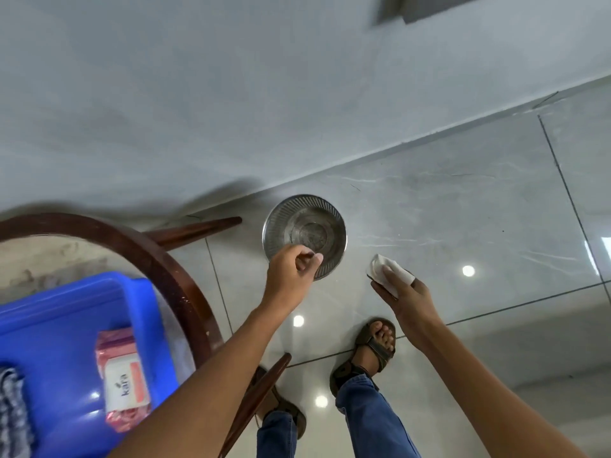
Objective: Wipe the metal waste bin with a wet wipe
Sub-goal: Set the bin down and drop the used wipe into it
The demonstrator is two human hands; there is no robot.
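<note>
— Where does the bin stand?

— The metal bin [304,233] sits on the grey tiled floor [463,226] close to the far wall [231,94], seen from above, its perforated side and bare bottom showing.

— And the hands?

— The left hand [291,276] is over the bin's near rim, fingers [309,259] curled in toward the thumb; whether they grip the rim cannot be told. The right hand [405,294], to the right of the bin and apart from it, has its fingers clamped on a folded white wipe [390,271].

— What lies to the left?

— A round worktop [59,256] with a dark wooden rim carries a blue tub [66,322], and a pink pack of wipes [124,378] lies in the tub. Near, two sandalled feet [370,348] in blue jeans [373,421] stand on the floor.
</note>
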